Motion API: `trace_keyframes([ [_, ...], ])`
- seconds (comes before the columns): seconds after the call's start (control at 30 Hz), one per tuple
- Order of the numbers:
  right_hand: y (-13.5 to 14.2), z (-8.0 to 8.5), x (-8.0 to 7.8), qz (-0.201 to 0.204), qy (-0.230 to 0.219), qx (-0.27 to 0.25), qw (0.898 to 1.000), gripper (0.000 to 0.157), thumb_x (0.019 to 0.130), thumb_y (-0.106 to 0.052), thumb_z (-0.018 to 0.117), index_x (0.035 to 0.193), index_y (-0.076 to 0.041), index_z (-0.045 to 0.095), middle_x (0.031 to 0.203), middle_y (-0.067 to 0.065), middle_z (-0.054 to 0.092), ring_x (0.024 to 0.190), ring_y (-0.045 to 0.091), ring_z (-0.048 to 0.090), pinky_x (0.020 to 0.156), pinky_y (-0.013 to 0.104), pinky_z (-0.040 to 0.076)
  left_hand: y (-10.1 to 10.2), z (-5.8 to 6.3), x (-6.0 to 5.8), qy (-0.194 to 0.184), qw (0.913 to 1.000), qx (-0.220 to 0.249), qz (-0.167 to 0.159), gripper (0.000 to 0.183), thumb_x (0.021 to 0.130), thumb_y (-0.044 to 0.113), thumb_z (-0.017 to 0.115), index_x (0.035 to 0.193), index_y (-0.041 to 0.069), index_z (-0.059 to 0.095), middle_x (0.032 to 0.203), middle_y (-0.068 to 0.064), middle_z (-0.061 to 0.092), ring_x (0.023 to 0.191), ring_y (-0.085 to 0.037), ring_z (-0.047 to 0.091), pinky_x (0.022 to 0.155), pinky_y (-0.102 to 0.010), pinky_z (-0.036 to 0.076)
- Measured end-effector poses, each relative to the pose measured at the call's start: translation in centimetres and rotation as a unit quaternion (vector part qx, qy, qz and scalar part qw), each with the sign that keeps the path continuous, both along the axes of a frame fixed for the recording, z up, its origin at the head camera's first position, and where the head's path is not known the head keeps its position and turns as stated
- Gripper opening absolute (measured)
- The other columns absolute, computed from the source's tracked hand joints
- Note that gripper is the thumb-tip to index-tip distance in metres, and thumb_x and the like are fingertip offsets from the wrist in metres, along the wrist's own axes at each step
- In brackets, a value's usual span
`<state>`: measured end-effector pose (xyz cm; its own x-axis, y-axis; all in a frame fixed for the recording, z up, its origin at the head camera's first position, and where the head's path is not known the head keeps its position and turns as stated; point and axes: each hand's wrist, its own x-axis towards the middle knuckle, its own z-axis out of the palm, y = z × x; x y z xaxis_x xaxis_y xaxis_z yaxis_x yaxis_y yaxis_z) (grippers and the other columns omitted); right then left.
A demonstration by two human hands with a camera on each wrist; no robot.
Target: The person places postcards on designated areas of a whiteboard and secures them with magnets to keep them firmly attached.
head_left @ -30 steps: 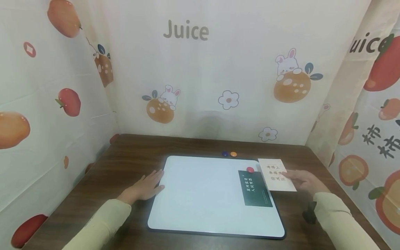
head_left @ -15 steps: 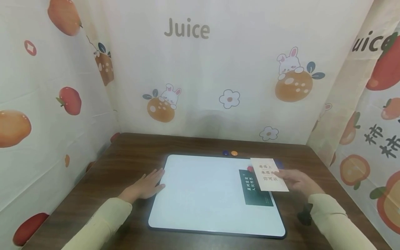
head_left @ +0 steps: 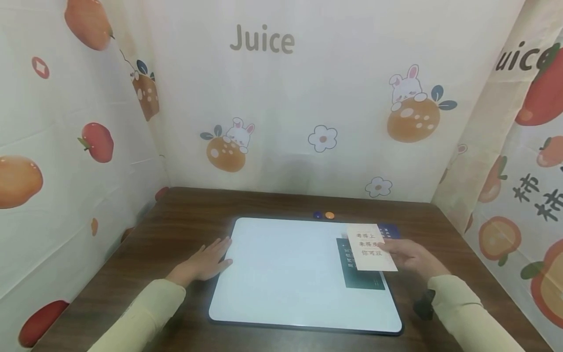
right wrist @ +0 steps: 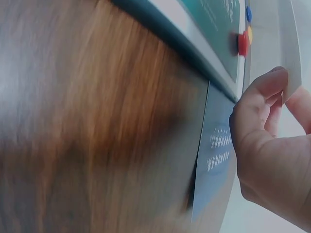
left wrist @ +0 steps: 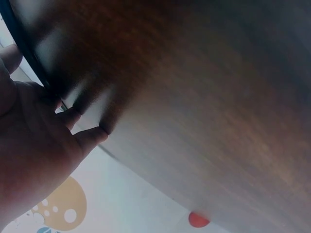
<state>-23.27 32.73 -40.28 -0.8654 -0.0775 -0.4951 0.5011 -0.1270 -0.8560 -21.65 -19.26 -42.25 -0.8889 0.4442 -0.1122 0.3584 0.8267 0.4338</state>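
My right hand [head_left: 411,256] pinches a cream card [head_left: 366,263] with lines of printed characters at its right edge. The card is held up over the right part of a whiteboard [head_left: 281,278]. In the head view it overlaps a dark green card [head_left: 352,277] lying on the board. The right wrist view shows a red magnet [right wrist: 243,44] standing at the green card's edge; the cream card hides it from the head camera. My left hand [head_left: 204,262] rests at the board's left edge, fingers extended, as the left wrist view [left wrist: 46,141] also shows.
A blue card [head_left: 390,231] lies on the brown table [head_left: 198,208] right of the board, partly behind my right hand. A dark blue magnet [head_left: 317,215] and an orange magnet [head_left: 330,215] sit beyond the board's far edge. Printed curtains [head_left: 281,98] enclose the table.
My right hand has moved left with the cream card, which now covers the red magnet and part of the green card. The blue card has come into view. The left hand stays put.
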Motion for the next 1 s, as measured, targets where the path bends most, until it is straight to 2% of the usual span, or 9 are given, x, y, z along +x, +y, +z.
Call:
trace_keyframes([
  [0.23,-0.9,-0.2,-0.1,0.008,0.004,0.018,1.000,0.075,0.088,-0.012,0.069,0.147,0.003,0.024,0.106,0.010,0.066,0.102,0.031,0.065,0.092,0.044,0.049,-0.1,-0.3,-0.3,0.000,1.0000,-0.001,0.001,0.064,0.100,0.031,0.047,0.148,-0.004,0.023,0.154,-0.023,0.019,0.141,-0.043,0.011,0.107,-0.066,0.007],
  [0.47,-1.8,-0.4,-0.2,0.033,0.010,0.000,0.999,0.075,0.090,-0.011,0.067,0.148,0.001,0.022,0.110,0.009,0.065,0.103,0.029,0.064,0.094,0.043,0.048,-0.2,-0.5,-0.2,0.004,1.0000,0.000,-0.006,0.067,0.100,0.035,0.046,0.149,-0.004,0.022,0.154,-0.023,0.018,0.141,-0.044,0.010,0.107,-0.066,0.007],
  [0.63,-2.5,-0.5,-0.5,0.035,0.011,0.004,0.999,0.075,0.089,-0.013,0.068,0.148,0.001,0.024,0.113,0.009,0.064,0.104,0.028,0.063,0.094,0.042,0.048,-0.2,-0.3,-0.3,0.006,1.0000,0.000,-0.002,0.066,0.100,0.035,0.045,0.149,-0.003,0.021,0.155,-0.022,0.017,0.142,-0.042,0.009,0.108,-0.065,0.006],
  [0.9,-4.0,-0.5,-0.5,0.034,0.007,0.029,0.999,0.082,0.090,-0.011,0.067,0.150,0.004,0.013,0.130,0.016,0.050,0.108,0.027,0.059,0.097,0.041,0.045,-0.2,-0.4,-0.3,0.004,1.0000,-0.002,-0.005,0.067,0.100,0.035,0.046,0.149,-0.004,0.022,0.155,-0.023,0.018,0.141,-0.043,0.010,0.108,-0.066,0.007],
  [1.0,-4.7,-0.6,-0.5,0.034,0.008,0.030,0.999,0.081,0.089,-0.008,0.067,0.149,0.005,0.014,0.131,0.018,0.050,0.107,0.028,0.060,0.096,0.041,0.046,-0.2,-0.4,-0.3,0.002,1.0000,-0.002,-0.003,0.066,0.100,0.035,0.046,0.149,-0.004,0.022,0.155,-0.022,0.018,0.142,-0.042,0.010,0.108,-0.065,0.007],
])
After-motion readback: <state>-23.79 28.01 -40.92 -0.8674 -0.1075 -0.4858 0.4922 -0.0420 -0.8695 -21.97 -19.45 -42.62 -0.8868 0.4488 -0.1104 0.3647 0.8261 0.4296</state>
